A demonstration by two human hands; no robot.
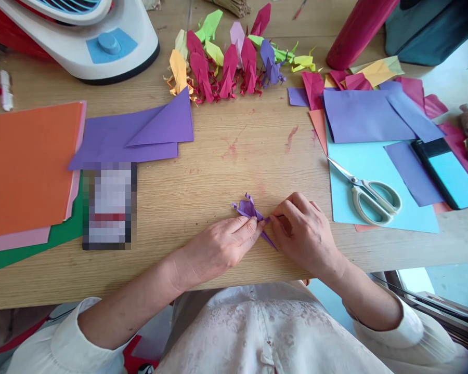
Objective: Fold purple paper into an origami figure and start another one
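Observation:
A small purple origami figure point(248, 209) with thin folded limbs is at the front middle of the wooden table point(226, 166). My left hand point(226, 244) is closed on its body from the left, fingertips pressed together over the paper. From the right, my right hand point(306, 234) pinches the tip of one thin limb between thumb and forefinger. A pointed purple end sticks out below, between the two hands. Part of the figure is hidden under my left fingers.
Several finished origami figures point(229, 67) stand at the back. Scissors point(368, 192) lie on light blue paper point(347, 171) at right, near purple sheets and a dark-edged phone point(452, 171). Orange paper point(27, 171), folded purple paper point(140, 130) and a blurred phone point(109, 208) lie left, below a white appliance point(113, 41).

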